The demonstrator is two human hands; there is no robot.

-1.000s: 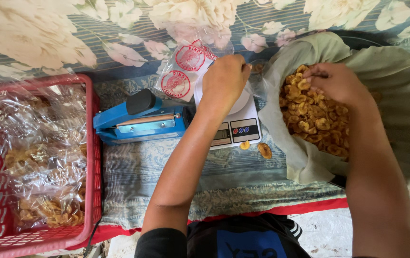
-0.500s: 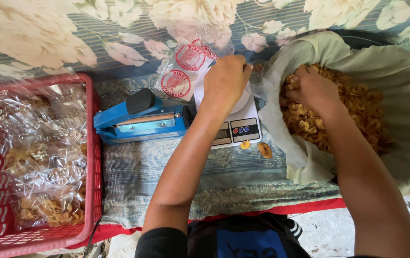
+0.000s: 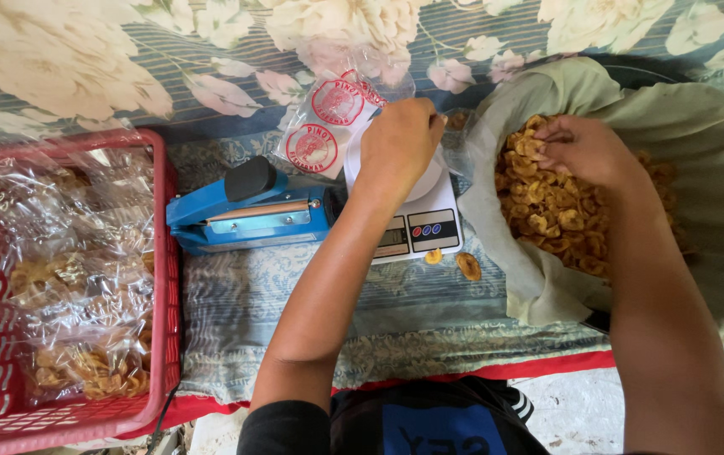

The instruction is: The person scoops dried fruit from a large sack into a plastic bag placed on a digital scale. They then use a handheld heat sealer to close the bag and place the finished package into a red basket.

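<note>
Golden, curled fried chips [image 3: 560, 215] heaped in a pale cloth-lined sack [image 3: 716, 168] at right; right hand [image 3: 585, 152] rests on the heap, fingers pinched closed on a few chips. Left hand [image 3: 397, 143] gripped on a clear bag [image 3: 455, 139] over one white scale [image 3: 417, 219]. Two loose chips [image 3: 456, 263] beside scale; one blue sealer [image 3: 248, 215]; one red basket [image 3: 160, 278] of filled packets.
</note>
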